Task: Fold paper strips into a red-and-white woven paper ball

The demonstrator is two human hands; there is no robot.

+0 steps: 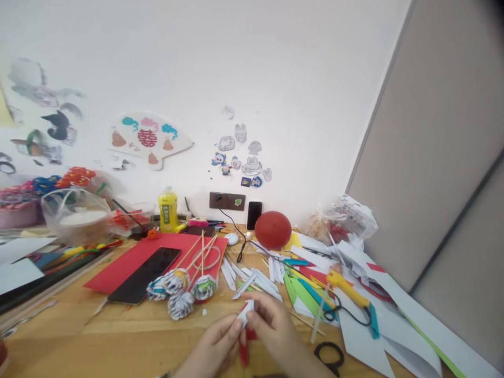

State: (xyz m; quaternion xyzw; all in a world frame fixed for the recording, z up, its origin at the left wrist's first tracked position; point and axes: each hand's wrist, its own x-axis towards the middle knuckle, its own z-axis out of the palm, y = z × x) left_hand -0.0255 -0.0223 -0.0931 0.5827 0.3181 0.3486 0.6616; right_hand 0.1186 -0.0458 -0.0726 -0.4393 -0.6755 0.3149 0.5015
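My left hand (219, 338) and my right hand (271, 326) meet at the front middle of the table, fingers pinched on a small folded piece of paper (246, 312), white with a red edge. A red strip (244, 355) hangs below the fingers; whether it is part of the same piece I cannot tell. Beyond my hands lie several folded white paper strips (260, 281). To their left rest paper flowers (181, 304) on wooden sticks (202, 252). Black-handled scissors (331, 358) lie right of my right hand, blades hidden.
A yellow glue gun (348, 290) with a cord lies at right among paper sheets (374, 336). A black tablet-like slab (145, 275) lies on red card (114, 270). A red balloon (273, 230), a phone (254, 215) and a yellow bottle (168, 210) stand near the wall.
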